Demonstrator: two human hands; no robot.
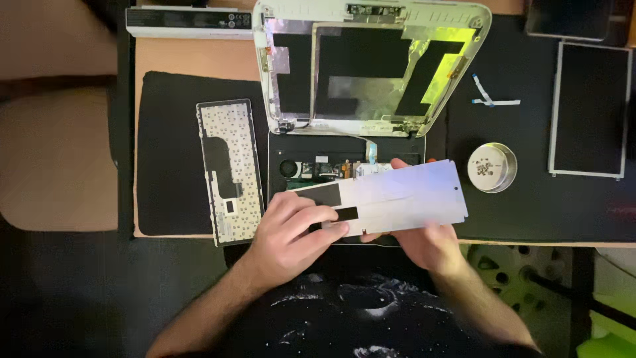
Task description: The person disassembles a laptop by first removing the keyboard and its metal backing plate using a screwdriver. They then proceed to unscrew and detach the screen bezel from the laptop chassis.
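1 thin silvery metal plate (397, 195), w/ 2 black patches, held tilted at frame centre above opened laptop base (344, 162). Plate gripped by left hand (288, 235) fingers on its left end; right hand (424, 242) clasped under lower edge. 1 detached keyboard (230, 171) at left; 1 screw dish (491, 167) at right on worktop (530, 205).

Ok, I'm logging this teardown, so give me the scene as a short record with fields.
Left hand: grips the near edge of a thin metal sheet
Right hand: holds the sheet from beneath
Under the sheet: opened laptop, lid stripped
Left of it: keyboard, face down
Right: round dish of screws, screen panel
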